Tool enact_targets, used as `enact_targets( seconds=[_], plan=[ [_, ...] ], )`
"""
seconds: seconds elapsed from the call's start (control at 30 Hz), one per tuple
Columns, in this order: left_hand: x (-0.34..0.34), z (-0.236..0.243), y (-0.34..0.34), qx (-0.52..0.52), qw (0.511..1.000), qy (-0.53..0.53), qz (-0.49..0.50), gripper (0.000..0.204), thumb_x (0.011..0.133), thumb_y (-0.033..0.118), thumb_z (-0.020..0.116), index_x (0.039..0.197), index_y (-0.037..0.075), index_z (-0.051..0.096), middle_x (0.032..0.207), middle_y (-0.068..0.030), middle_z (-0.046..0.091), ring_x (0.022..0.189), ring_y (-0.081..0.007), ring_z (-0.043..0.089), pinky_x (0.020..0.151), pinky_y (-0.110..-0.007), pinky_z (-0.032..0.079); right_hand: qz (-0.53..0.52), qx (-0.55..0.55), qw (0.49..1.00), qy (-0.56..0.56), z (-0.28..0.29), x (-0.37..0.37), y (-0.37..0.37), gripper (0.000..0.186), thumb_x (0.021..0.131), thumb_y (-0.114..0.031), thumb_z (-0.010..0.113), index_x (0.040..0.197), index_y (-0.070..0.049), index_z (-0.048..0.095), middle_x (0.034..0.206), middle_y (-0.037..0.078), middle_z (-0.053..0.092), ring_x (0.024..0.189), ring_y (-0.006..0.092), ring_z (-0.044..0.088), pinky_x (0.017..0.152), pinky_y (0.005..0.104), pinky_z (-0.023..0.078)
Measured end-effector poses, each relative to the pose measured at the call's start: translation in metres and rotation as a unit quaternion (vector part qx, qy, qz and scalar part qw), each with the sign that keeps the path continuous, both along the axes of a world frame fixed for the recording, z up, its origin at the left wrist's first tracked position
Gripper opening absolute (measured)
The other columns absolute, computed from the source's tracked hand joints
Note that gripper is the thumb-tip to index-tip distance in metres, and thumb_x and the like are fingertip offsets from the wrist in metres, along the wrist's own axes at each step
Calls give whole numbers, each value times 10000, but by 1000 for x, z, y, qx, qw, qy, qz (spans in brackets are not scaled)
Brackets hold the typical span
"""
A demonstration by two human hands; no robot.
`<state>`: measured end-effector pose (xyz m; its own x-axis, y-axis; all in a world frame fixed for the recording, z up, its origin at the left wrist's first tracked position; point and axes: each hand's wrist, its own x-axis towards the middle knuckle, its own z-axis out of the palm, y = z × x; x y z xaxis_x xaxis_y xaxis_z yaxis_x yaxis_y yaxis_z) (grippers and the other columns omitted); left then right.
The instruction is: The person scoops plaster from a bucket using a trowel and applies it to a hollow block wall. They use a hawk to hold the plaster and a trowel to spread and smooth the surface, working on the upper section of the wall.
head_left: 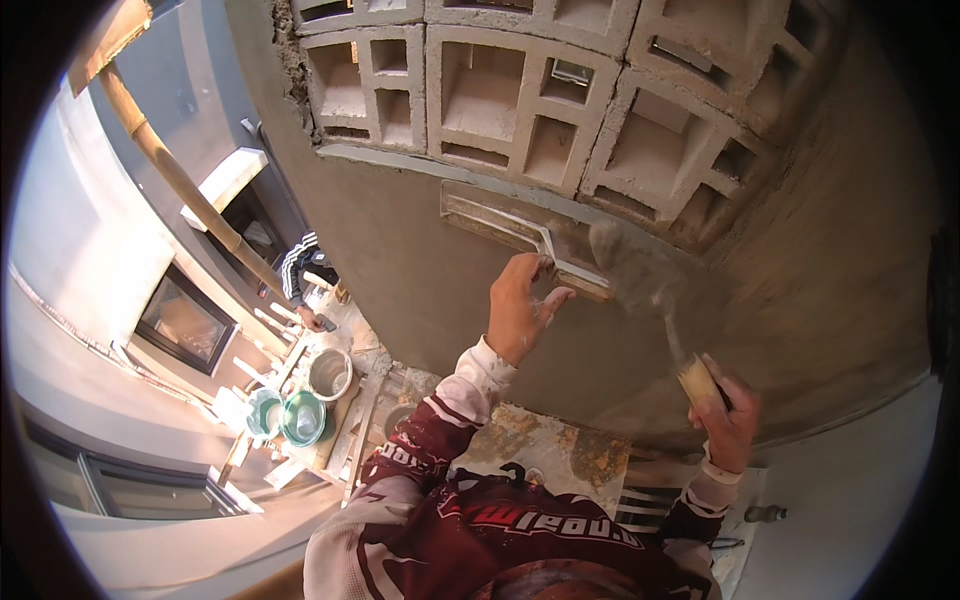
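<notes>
On the grey plastered wall [430,290], just below the decorative concrete breeze blocks [480,90], lies a long flat float [475,215]. My left hand [520,305] has its fingers curled at the end of the float's handle, its thumb sticking out below. My right hand [730,415] grips the wooden handle of a trowel [670,325]; its mud-coated blade is raised beside the float's right end, slightly blurred, and I cannot tell whether it touches the float.
Down at the left, a co-worker in a striped sleeve [298,262] is beside scaffold planks with green buckets [304,420] and a grey bucket [330,373]. A bamboo pole [165,160] slants along the opposite building, which has windows [185,315]. The wall curves along my right.
</notes>
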<state>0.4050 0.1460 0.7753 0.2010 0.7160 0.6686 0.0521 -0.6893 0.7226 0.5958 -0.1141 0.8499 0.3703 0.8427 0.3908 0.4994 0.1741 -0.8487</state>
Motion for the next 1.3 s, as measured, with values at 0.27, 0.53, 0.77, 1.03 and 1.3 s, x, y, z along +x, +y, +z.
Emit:
enact_targets(
  seconds=[0.27,0.53,0.77,1.03,1.3],
  plan=[
    [-4,0,3,13,999,-47,-18,439,715,116,855,1058,16,599,987,-157,625,839,-339,632,744,-383,526,-28,123,905,-405,24,-56,114,458,737,-5,749,1185,29,662,1001,134,659,825,279,674,692,352,542],
    [-9,3,7,17,999,-17,-30,447,704,135,862,1050,23,601,968,-146,614,808,-332,613,711,-382,517,-73,152,848,-503,13,-59,132,492,688,-13,784,1168,-26,680,1027,118,665,848,289,673,694,363,548],
    [-13,7,5,9,999,-3,-43,404,742,116,818,1050,28,571,998,-151,587,866,-390,600,721,-427,502,-81,114,837,-529,3,-70,130,479,685,-16,789,1153,-30,686,1042,113,664,851,281,666,721,365,546],
    [-9,2,3,34,999,-40,-14,432,707,116,853,1049,24,605,992,-155,621,859,-376,618,720,-395,510,-67,134,887,-437,24,-69,113,441,684,3,775,1116,-17,691,1043,118,663,870,295,671,730,373,547],
    [-7,0,1,34,999,-14,10,423,723,141,851,1053,21,615,994,-141,635,843,-336,636,731,-373,524,-44,143,883,-446,20,-66,142,374,714,-1,756,1083,7,695,1041,122,672,879,292,681,746,358,550]
  ],
)
